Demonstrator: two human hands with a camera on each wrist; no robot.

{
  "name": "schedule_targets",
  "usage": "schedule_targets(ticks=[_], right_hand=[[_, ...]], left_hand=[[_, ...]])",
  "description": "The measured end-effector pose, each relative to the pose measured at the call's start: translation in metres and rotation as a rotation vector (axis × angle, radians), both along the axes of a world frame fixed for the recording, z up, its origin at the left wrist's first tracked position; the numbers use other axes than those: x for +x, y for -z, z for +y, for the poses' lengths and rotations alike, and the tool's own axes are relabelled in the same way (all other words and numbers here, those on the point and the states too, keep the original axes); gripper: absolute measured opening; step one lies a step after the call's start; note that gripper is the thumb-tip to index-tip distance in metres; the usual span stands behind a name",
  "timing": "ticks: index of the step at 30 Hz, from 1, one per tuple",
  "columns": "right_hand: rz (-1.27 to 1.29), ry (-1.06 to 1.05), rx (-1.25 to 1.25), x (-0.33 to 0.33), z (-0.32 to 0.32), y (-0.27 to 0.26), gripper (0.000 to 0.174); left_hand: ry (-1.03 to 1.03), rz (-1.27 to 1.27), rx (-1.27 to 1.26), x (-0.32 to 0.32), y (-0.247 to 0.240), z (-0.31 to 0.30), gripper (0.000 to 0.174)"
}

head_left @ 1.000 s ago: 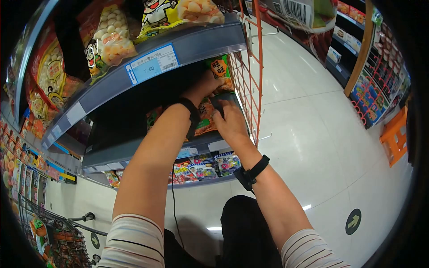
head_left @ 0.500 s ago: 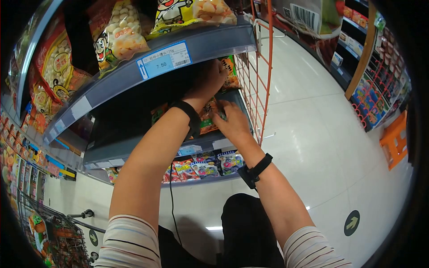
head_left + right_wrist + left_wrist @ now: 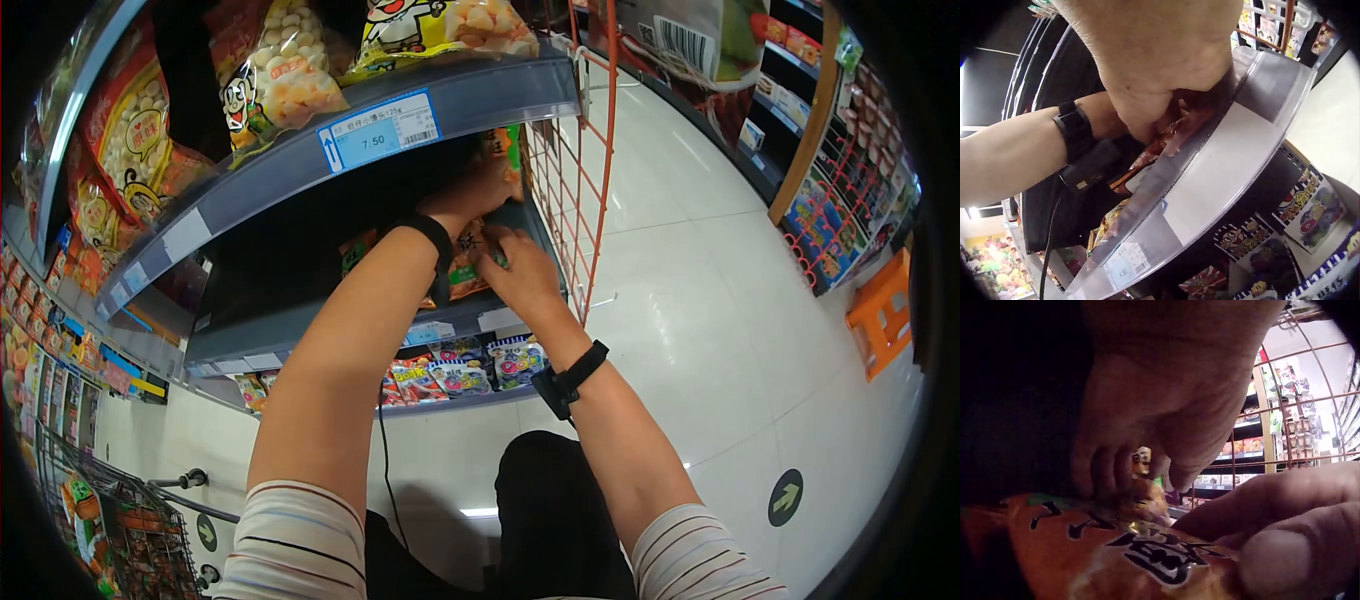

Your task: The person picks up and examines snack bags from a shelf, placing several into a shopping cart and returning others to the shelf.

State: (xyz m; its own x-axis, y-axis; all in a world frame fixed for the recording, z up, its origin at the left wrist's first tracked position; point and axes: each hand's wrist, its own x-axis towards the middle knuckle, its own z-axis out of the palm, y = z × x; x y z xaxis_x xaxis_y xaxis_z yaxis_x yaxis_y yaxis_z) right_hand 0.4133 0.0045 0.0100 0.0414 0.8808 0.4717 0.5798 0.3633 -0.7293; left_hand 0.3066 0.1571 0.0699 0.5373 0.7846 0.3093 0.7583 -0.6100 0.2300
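My left hand (image 3: 484, 192) reaches deep under the upper shelf, fingers bent downward beside an upright orange and green snack bag (image 3: 514, 150) at the right end. In the left wrist view its fingertips (image 3: 1105, 478) drop behind a nearer orange bag, so I cannot tell whether they grip anything. That nearer snack bag (image 3: 463, 272), orange with dark lettering, leans at the shelf front. My right hand (image 3: 525, 272) pinches its right edge, thumb on the front face. From the right wrist camera, this hand (image 3: 1160, 69) hides most of the bag.
A red wire grid (image 3: 565, 190) borders the right side. Close above the arms runs the upper shelf edge (image 3: 270, 160), loaded with snack bags. Below hang the lower shelf's small packets (image 3: 460, 378). A black wire basket (image 3: 150, 530) with bags stands at lower left; an orange stool (image 3: 880, 315) is at right.
My left hand has come down from the top of the rear bag to lower beside it. The right hand stays at the front bag. The head view has shifted slightly.
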Motion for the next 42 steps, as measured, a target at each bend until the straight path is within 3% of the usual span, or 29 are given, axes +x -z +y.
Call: schedule_targets(ticks=[2,5,11,14,17,19,21,24,27,31,37,40,42], right_hand=[[0.005,-0.003,0.013,0.000,0.000,0.002,0.045],[-0.002,0.006,0.014,0.000,0.001,0.002,0.044],[-0.011,0.004,0.015,0.000,0.001,0.003,0.042],[0.022,0.005,0.026,0.000,0.000,0.003,0.046],[-0.004,-0.010,0.062,0.002,0.007,0.014,0.045],[-0.023,-0.024,0.058,0.004,0.005,0.009,0.048],[-0.035,-0.024,0.060,0.003,0.005,0.010,0.048],[-0.042,-0.016,0.038,0.001,0.002,0.007,0.048],[-0.014,-0.041,0.054,0.000,0.005,0.011,0.049],[-0.002,-0.053,0.047,0.001,0.005,0.010,0.050],[-0.049,-0.020,0.009,-0.002,0.001,0.004,0.051],[-0.087,0.017,-0.003,-0.005,-0.004,-0.002,0.052],[-0.130,0.044,-0.027,-0.006,-0.009,-0.008,0.052]], left_hand=[[-0.097,0.003,-0.154,0.003,-0.008,-0.003,0.059],[-0.081,-0.012,-0.058,-0.002,0.001,0.002,0.063],[-0.046,0.056,-0.173,0.008,-0.018,-0.018,0.066],[0.063,-0.029,-0.154,-0.001,-0.009,-0.009,0.065],[0.187,-0.279,-0.241,-0.043,-0.007,-0.005,0.061],[-0.019,-0.302,-0.320,-0.075,-0.038,-0.049,0.059],[-0.139,-0.384,-0.314,-0.120,-0.035,-0.068,0.057],[-0.343,-0.154,-0.138,-0.184,-0.023,-0.095,0.060],[-0.443,-0.172,-0.313,-0.200,-0.018,-0.130,0.066],[-0.663,-0.015,-0.162,-0.195,-0.011,-0.150,0.091],[-0.574,-0.227,-0.220,-0.215,0.013,-0.136,0.090],[-0.626,-0.317,-0.422,-0.226,0.015,-0.128,0.084],[-0.605,-0.723,-0.448,-0.215,0.009,-0.143,0.073]])
